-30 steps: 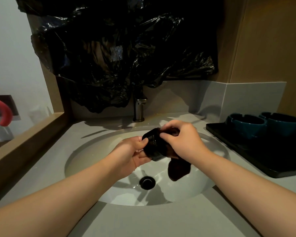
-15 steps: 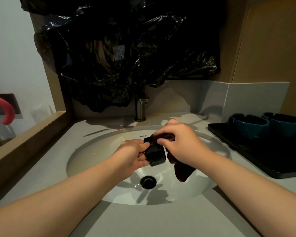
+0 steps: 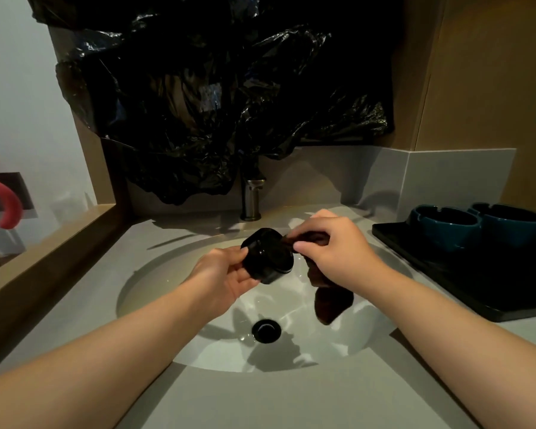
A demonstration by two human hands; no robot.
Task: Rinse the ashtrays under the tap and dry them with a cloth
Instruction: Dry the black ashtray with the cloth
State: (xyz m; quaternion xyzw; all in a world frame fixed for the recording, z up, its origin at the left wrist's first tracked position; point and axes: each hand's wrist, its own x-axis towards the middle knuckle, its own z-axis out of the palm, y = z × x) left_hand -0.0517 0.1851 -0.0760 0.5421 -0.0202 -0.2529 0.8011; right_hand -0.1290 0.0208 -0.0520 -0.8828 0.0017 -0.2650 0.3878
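Over the white sink (image 3: 155, 292) my left hand (image 3: 222, 275) grips a round black ashtray (image 3: 266, 257), tilted on its side. My right hand (image 3: 334, 249) pinches a dark brown cloth (image 3: 331, 301) against the ashtray's right edge; the cloth's tail hangs below my wrist into the basin. The tap (image 3: 252, 198) stands behind the sink, its upper part hidden by black plastic, and no water is seen running. Two teal ashtrays (image 3: 443, 224) (image 3: 508, 224) sit on a black tray (image 3: 440, 274) at the right.
A black plastic bag (image 3: 217, 97) covers the wall above the tap. The grey counter (image 3: 260, 400) surrounds the basin, with a black drain (image 3: 266, 330) at its bottom. A wooden ledge (image 3: 44, 258) runs along the left, and a red curved handle (image 3: 8, 202) shows at the far left.
The ashtray has turned in my left hand, its round underside now more exposed. My right hand with the cloth has shifted from over the ashtray to its right edge.
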